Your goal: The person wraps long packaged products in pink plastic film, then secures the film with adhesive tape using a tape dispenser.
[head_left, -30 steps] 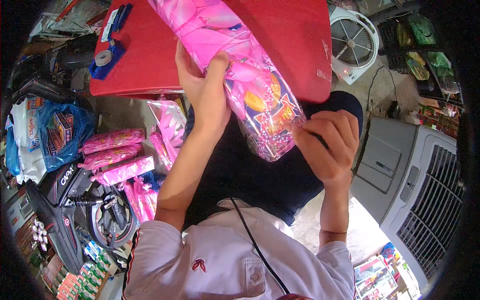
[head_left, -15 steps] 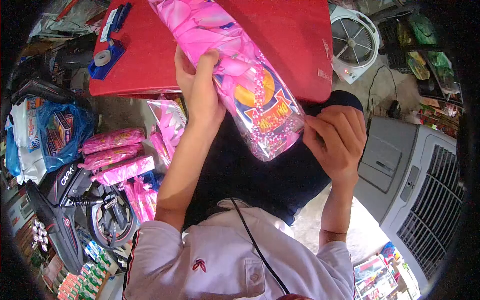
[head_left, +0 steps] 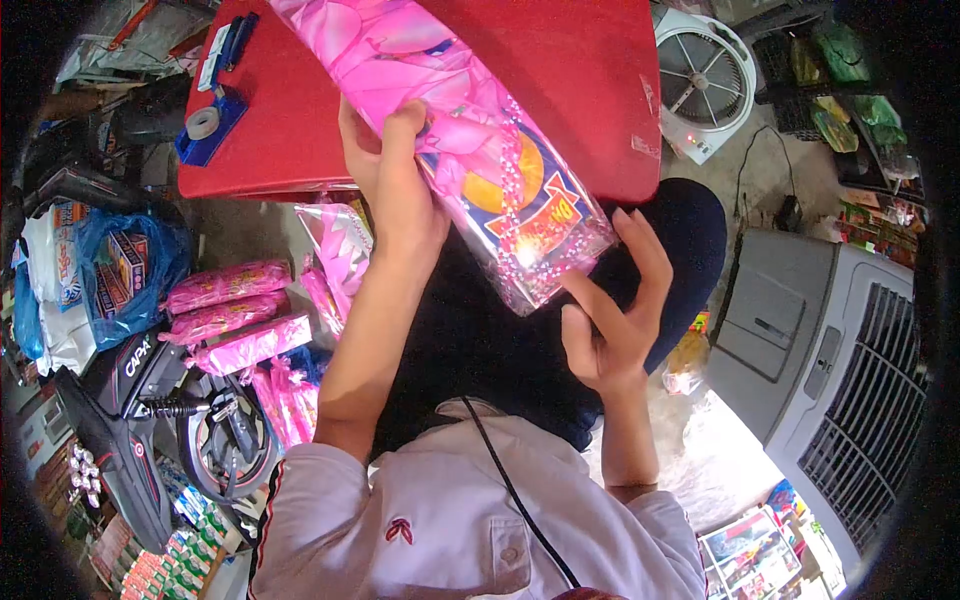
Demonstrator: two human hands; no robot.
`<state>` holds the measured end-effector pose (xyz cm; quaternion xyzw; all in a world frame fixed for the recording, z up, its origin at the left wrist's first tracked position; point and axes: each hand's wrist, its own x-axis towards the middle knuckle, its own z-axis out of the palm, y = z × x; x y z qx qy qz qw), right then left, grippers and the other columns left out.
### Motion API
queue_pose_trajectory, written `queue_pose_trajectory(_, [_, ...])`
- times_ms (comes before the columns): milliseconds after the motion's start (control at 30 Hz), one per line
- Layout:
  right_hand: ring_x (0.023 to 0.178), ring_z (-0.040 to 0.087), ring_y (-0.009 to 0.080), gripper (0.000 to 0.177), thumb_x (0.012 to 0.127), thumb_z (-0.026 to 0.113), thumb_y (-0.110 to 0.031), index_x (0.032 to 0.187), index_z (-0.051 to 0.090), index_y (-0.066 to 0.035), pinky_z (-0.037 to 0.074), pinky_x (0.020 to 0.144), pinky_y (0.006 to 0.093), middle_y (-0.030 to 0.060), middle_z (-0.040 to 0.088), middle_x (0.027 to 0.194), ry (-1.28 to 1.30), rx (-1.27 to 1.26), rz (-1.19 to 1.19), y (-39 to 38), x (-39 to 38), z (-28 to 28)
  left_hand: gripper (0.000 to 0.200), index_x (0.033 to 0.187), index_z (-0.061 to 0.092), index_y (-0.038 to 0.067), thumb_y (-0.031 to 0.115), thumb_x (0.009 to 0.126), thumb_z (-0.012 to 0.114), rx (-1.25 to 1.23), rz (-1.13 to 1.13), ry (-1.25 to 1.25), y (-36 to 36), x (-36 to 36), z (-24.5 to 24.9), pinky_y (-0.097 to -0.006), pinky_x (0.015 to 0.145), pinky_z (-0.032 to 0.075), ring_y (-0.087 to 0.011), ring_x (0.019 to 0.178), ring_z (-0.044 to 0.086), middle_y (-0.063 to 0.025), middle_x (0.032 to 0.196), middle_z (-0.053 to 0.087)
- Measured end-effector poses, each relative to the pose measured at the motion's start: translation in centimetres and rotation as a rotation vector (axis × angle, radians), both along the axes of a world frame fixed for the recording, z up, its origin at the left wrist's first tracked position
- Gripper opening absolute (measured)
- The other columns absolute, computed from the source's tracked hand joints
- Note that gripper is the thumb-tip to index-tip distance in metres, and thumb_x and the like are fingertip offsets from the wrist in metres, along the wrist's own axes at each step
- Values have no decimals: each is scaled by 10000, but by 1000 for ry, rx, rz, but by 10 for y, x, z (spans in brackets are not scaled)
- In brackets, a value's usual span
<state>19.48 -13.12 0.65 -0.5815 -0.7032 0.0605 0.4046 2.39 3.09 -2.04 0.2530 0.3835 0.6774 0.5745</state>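
A red table (head_left: 560,90) stands near a white fan (head_left: 703,78).

Right side: white box fan with round grille (head_left: 703,78) standing near thin black cable (head_left: 765,150), which is trailing over grey floor (head_left: 775,205). Large grey slatted appliance (head_left: 775,310) sitting below them. Left side: blue translucent plastic bag (head_left: 130,262) lying beside white printed bag (head_left: 62,300). Black two-wheeler lettered "CAPA" (head_left: 120,430) resting below the bags; small green-and-white cartons (head_left: 190,560) standing in rows nearby.
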Motion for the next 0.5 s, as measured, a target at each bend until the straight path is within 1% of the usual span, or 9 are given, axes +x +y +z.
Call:
queue_pose_trajectory(33, [1373, 493, 467, 213, 842, 669, -110, 1020, 757, -30, 386, 1157, 529, 297, 500, 1446, 33, -21, 22, -1, 1, -6, 554, 1397, 449, 5, 58, 890, 664, 12, 3, 9, -2, 2, 2, -371, 986, 504, -207, 1090, 616, -110, 1235, 601])
queue_pose_trajectory(133, [1405, 465, 449, 252, 897, 655, -121, 1108, 706, 7, 381, 1160, 515, 304, 443, 1498, 335, 58, -34, -6, -7, -23, 572, 1423, 432, 12, 52, 897, 654, 45, -7, 8, -5, 4, 10, -368, 1001, 492, -204, 1108, 611, -111, 1257, 593])
queue_pose_trajectory(167, [1438, 426, 435, 415, 939, 669, -184, 1275, 595, 47, 379, 1160, 513, 299, 403, 1531, 414, 31, -101, -8, -13, -22, 578, 1431, 427, 14, 51, 900, 651, 49, -25, -8, -6, 2, 13, -368, 1004, 490, -203, 1118, 609, -112, 1267, 589])
queue_pose_trajectory(200, [1436, 432, 406, 605, 885, 751, -201, 1392, 515, 31, 364, 1177, 495, 275, 345, 1581, 673, 73, -191, -6, -22, -25, 585, 1439, 421, 15, 50, 902, 649, 50, -43, -24, -7, 1, 15, -367, 1008, 488, -203, 1127, 606, -113, 1277, 586])
queue_pose_trajectory(267, [1442, 440, 340, 834, 872, 796, -247, 1518, 357, 46, 347, 1196, 466, 228, 389, 1572, 1078, -54, -105, 1, -35, -13, 597, 1453, 411, 14, 49, 905, 642, 96, -16, 14, -13, 4, 22, -370, 1020, 481, -205, 1150, 596, -118, 1297, 577])
queue_pose_trajectory(367, [1424, 471, 274, 983, 840, 850, -292, 1571, 286, 46, 367, 1193, 432, 183, 441, 1548, 1392, -389, -138, -6, -33, -15, 616, 1470, 398, 11, 51, 906, 642, 159, 7, 86, -17, 8, 27, -373, 1039, 466, -208, 1177, 583, -125, 1323, 563])
queue_pose_trajectory(467, [1396, 504, 239, 1040, 828, 869, -315, 1589, 259, 47, 394, 1181, 404, 162, 482, 1515, 1531, -494, -119, -6, -34, -17, 641, 1485, 384, 6, 56, 904, 649, 193, 19, 136, -20, 6, 31, -377, 1060, 449, -212, 1200, 572, -131, 1345, 551])
queue_pose_trajectory(500, [1383, 514, 237, 1024, 830, 870, -286, 1585, 265, 46, 410, 1171, 404, 161, 486, 1511, 1546, -500, -119, -6, -34, -18, 650, 1491, 379, 4, 58, 903, 652, 200, 20, 145, -21, 6, 32, -378, 1067, 442, -214, 1208, 568, -133, 1352, 548])
